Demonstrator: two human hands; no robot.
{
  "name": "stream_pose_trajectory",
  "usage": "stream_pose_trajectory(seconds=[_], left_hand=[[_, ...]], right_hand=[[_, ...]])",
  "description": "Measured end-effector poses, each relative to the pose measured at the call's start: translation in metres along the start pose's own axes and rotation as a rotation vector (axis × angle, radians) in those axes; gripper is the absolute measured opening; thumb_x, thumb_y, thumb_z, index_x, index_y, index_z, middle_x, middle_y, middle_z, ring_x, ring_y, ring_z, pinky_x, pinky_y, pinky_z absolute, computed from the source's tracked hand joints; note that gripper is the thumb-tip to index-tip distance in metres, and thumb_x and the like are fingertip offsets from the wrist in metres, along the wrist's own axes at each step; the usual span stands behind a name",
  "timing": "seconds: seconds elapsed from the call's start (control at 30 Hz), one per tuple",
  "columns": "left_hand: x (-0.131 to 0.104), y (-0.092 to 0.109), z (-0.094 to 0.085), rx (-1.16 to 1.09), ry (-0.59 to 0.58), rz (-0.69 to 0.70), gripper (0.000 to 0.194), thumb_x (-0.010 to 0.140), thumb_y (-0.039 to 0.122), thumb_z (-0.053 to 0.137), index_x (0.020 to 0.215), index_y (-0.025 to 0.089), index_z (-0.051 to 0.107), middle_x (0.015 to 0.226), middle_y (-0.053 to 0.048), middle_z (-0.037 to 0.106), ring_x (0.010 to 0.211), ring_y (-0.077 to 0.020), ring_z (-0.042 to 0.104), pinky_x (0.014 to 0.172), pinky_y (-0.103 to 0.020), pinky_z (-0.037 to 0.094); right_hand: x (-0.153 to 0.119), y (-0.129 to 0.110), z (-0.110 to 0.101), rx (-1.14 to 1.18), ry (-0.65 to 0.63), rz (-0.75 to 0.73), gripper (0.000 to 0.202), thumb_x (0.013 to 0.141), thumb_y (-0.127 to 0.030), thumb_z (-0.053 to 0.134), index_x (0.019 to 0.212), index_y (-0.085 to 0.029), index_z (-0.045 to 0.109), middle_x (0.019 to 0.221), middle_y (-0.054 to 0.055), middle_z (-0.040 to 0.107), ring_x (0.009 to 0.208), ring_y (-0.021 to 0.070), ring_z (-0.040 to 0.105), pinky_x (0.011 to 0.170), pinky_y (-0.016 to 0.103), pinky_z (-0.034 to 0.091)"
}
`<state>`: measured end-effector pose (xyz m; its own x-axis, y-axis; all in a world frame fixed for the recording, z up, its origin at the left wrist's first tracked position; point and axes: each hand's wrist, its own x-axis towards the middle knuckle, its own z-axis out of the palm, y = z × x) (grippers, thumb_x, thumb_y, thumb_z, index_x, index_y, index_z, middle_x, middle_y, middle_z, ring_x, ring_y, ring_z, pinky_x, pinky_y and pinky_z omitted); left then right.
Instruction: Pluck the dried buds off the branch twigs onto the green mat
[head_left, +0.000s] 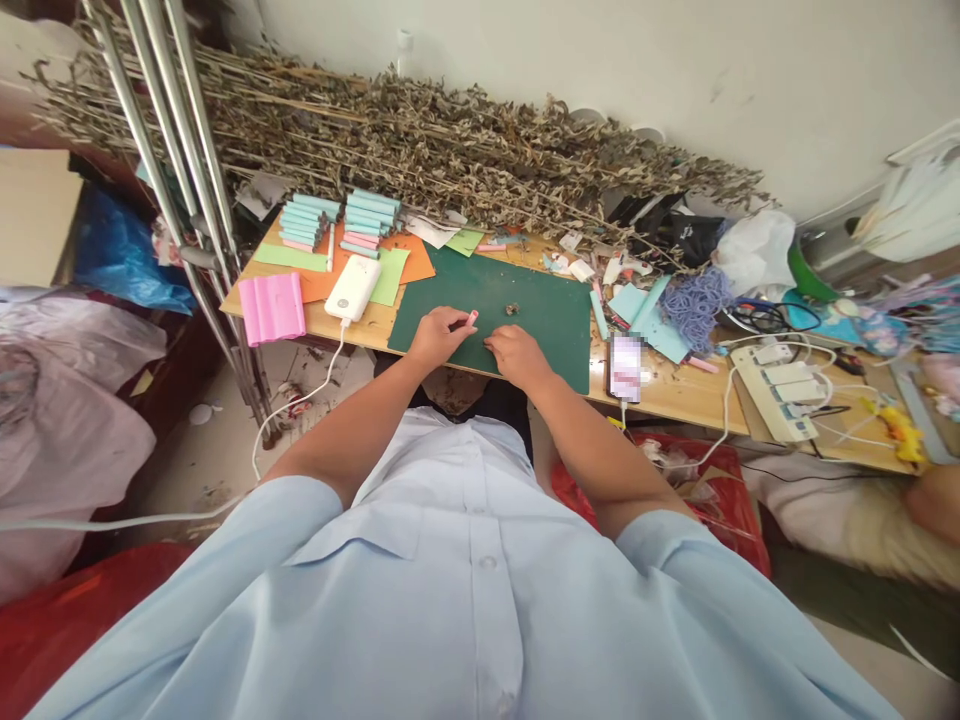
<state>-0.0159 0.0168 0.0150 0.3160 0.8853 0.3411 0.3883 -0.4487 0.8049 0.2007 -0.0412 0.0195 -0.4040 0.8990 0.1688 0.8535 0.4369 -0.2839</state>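
Observed a pale wall [562, 60] behind a wooden table [675, 395], with a long heap of dried stalks [450, 140] along the back. Noted a green mat [450, 280] at the table's front, between a white power bank [354, 288] on the left and a phone [625, 368] on the right. Found a small pink roll [472, 318] above the front part of the mat, pinched between thumb and fingers of the left hand [439, 338]. Found the right hand [517, 355] near it, low at the mat, fingers curled inward; cannot tell of anything between the fingertips. Recorded a small dark clump [511, 310] on the mat, beyond the right hand.

Judged the pink roll very light, probably paper: likely easy to dent, unlikely to slip from dry fingers. Best taken by the sides near the middle, with light pressure; advisable to spare the ends, against creasing or loosening.

Noted the mat's front border close to the table edge, hence a drop on the near side. Judged the best room for moving over the mat, beyond the hands. To be watched: the white cable [342, 338] hanging from the power bank, and the orange sheet [418, 262] at the mat's far left corner.
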Motion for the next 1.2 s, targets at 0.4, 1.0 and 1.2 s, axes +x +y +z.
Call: stream_pose_trajectory(seconds=[0.4, 1.0, 1.2], left_hand=[[0.002, -0.006, 0.0, 0.031, -0.001, 0.004, 0.009, 0.088, 0.027, 0.08, 0.095, 0.021, 0.081, 0.088, -0.004, 0.076, 0.089, -0.0213, 0.067, 0.086, -0.034, 0.052], [0.0, 0.004, -0.001, -0.003, -0.017, -0.033, 0.008, 0.09, 0.028, 0.08, 0.094, 0.021, 0.081, 0.091, -0.004, 0.078, 0.09, -0.021, 0.067, 0.087, -0.035, 0.053], [0.0, 0.004, -0.002, 0.021, -0.028, -0.04, 0.011, 0.091, 0.032, 0.079, 0.096, 0.022, 0.081, 0.093, -0.005, 0.078, 0.09, -0.0211, 0.067, 0.087, -0.035, 0.053]], right_hand=[[0.021, -0.025, 0.003, -0.118, -0.056, 0.041, 0.034, 0.109, -0.019, 0.044, 0.112, -0.013, 0.077, 0.109, 0.016, 0.071, 0.101, 0.0293, 0.057, 0.098, 0.042, 0.046], [-0.022, 0.036, -0.013, 0.356, 0.134, 0.202, 0.039, 0.09, -0.02, 0.07, 0.128, -0.024, 0.078, 0.134, 0.009, 0.074, 0.11, 0.0275, 0.072, 0.101, 0.047, 0.059], [-0.008, 0.033, -0.022, 0.158, -0.017, -0.076, 0.041, 0.098, -0.013, 0.051, 0.127, -0.022, 0.079, 0.126, 0.011, 0.077, 0.113, 0.0281, 0.069, 0.106, 0.048, 0.054]])
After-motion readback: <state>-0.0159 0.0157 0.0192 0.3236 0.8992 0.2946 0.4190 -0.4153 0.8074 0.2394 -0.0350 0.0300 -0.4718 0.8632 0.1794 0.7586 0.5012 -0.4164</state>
